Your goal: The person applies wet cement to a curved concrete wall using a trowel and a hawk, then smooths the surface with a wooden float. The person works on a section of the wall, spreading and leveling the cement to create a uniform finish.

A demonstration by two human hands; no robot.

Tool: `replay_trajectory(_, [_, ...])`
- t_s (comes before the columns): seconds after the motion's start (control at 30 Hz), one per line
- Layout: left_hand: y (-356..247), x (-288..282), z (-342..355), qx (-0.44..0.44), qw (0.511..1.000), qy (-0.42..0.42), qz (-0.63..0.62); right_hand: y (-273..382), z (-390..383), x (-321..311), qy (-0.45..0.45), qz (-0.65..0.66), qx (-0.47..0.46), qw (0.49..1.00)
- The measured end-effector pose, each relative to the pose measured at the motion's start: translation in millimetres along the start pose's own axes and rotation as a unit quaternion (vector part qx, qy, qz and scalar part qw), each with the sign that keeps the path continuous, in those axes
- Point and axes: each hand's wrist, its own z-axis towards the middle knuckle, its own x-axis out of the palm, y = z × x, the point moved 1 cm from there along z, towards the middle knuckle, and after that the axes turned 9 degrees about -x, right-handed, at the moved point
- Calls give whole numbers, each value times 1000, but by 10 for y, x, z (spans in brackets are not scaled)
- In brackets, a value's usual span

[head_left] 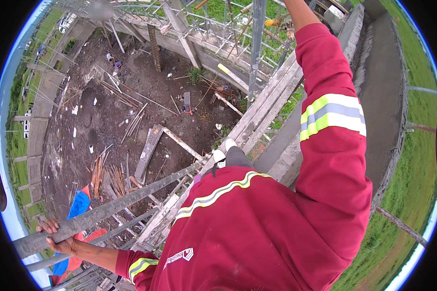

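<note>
My left hand (pixel 58 238) is closed around a thick grey scaffold pipe (pixel 131 198) that slants across the lower left. The fingers wrap over it near its lower end. My right arm (pixel 327 97), in a dark red sleeve with a reflective band, stretches up past the top edge. Its hand lies outside the picture, so what it holds or touches is hidden. Closest to the visible part of that forearm stands an upright metal pipe (pixel 257 48). My white shoes (pixel 219 156) rest on or beside long wooden planks (pixel 269 106).
Far below lies a dirt floor (pixel 102 128) with scattered boards and sticks. What looks like a person (pixel 114 61) is down there. A blue and orange tarp (pixel 78 203) hangs at lower left. Rebar (pixel 213 22) crosses the top; a concrete ledge (pixel 386 97) curves along the right.
</note>
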Motion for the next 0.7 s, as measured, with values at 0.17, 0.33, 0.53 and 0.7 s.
replay_trajectory(0.17, [23,-113,-50,19,999,-23,32,22,-101,16,-31,-53,11,998])
replay_trajectory(0.33, [10,242,-66,50,977,-162,131,176,-208,-41,70,102,58,991])
replay_trajectory(0.53, [1120,2426,-102,390,684,-477,391,109,-332,148,3,265,6,964])
replay_trajectory(0.7, [2758,5448,988,68,947,-68,308,311,-404,113,2,210,3,978])
